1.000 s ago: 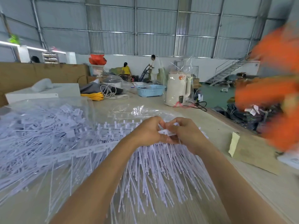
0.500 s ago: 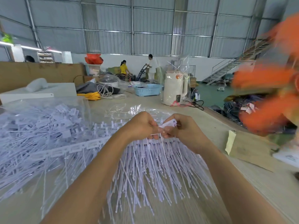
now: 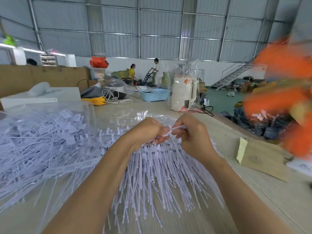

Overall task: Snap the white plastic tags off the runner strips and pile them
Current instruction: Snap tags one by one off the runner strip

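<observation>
Basically a pale wood-grain table (image 3: pixel 263 196) in a big metal-walled warehouse; two people stand at the far wall near 12 o'clock. Blue basket (image 3: pixel 154 95) and white kettle (image 3: pixel 183 93) sit toward 12, a brown envelope (image 3: pixel 260 157) at 3, a blurred orange object (image 3: pixel 285 92) at 2. Loose pile of white tags (image 3: pixel 42 139) at 9, partly under clear plastic. Runner strips (image 3: pixel 152 174) fan out at centre, tails toward 6. Left hand (image 3: pixel 145 132) curled tight around the strip's top edge. Right hand (image 3: pixel 192 134) pinches one white tag (image 3: pixel 177 128) between thumb and fingers, touching the left hand's fingertips.
</observation>
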